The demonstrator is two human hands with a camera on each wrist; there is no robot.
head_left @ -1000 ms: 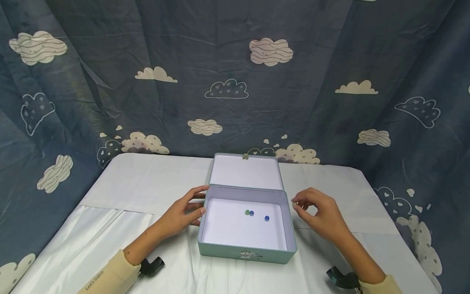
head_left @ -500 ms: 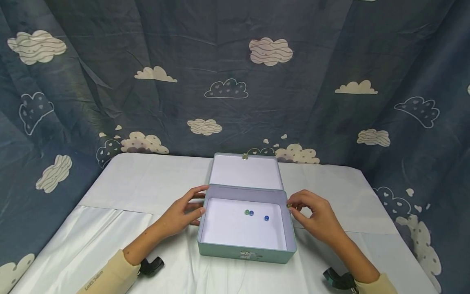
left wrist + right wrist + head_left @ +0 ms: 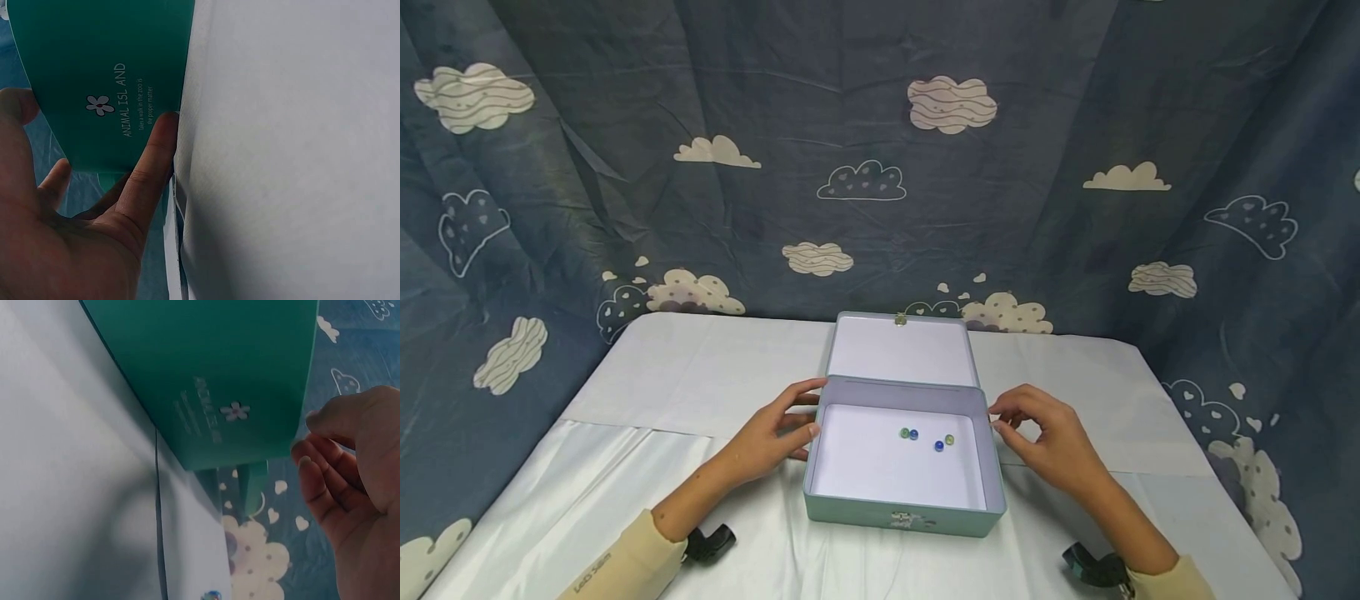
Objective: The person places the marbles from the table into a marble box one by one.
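A green tin box (image 3: 904, 523) stands with its lid (image 3: 901, 350) folded back, its inside pale. Several glass marbles lie on its floor: a green marble (image 3: 905, 433) touching a blue marble (image 3: 913, 435), and to their right another blue marble (image 3: 939, 447) near a yellow-green marble (image 3: 950, 440). My left hand (image 3: 775, 429) rests against the left wall; in the left wrist view a straight finger (image 3: 147, 165) lies along the printed side. At the right rim, my right hand (image 3: 1048, 433) has loosely bent fingers, and the right wrist view shows nothing held between them.
White cloth (image 3: 715, 517) covers the table around the box. A small colourful thing, perhaps a marble, sits on the cloth (image 3: 211, 595) at the right wrist view's bottom edge. Behind hangs a dark blue curtain (image 3: 1030, 208) with clouds.
My right hand has moved left to the rim and let go of a marble. A yellow-green marble now lies inside; the right-hand blue marble has shifted slightly left. My left hand stays put.
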